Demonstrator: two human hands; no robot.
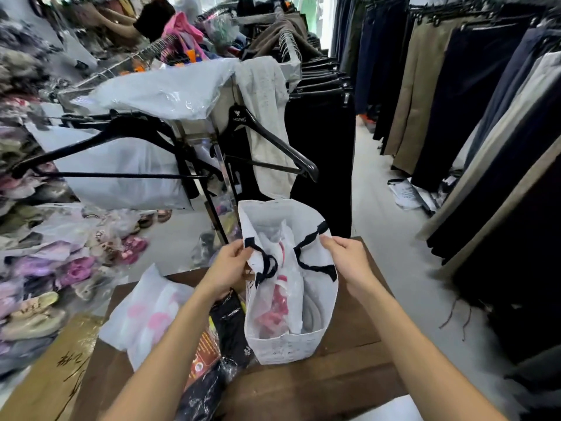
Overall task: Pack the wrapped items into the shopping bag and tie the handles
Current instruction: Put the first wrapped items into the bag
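From the head view, a white shopping bag stands upright on a dark wooden counter, its mouth open between two grips. The left hand pinches the left rim of the bag, its grip closed on the bag edge just beside a black handle that loops down inside the mouth. The right hand holds the right rim, thumb and fingers clamped on the edge next to the other black handle; the fingertips on the bag's inner side are hidden by the wall. Between the grips, inside the bag, lie wrapped items in clear film, pink and white showing through, but what they are is hard to make out. Outward of the left grip, on the counter, lies a white plastic packet with blurred pink marks, and under the left forearm a black wrapped bundle, partly covered by the arm. Beyond the grips stands a clothes rack with black hangers and a grey garment. Past the right grip hang rows of dark trousers, cut off by the frame edge.
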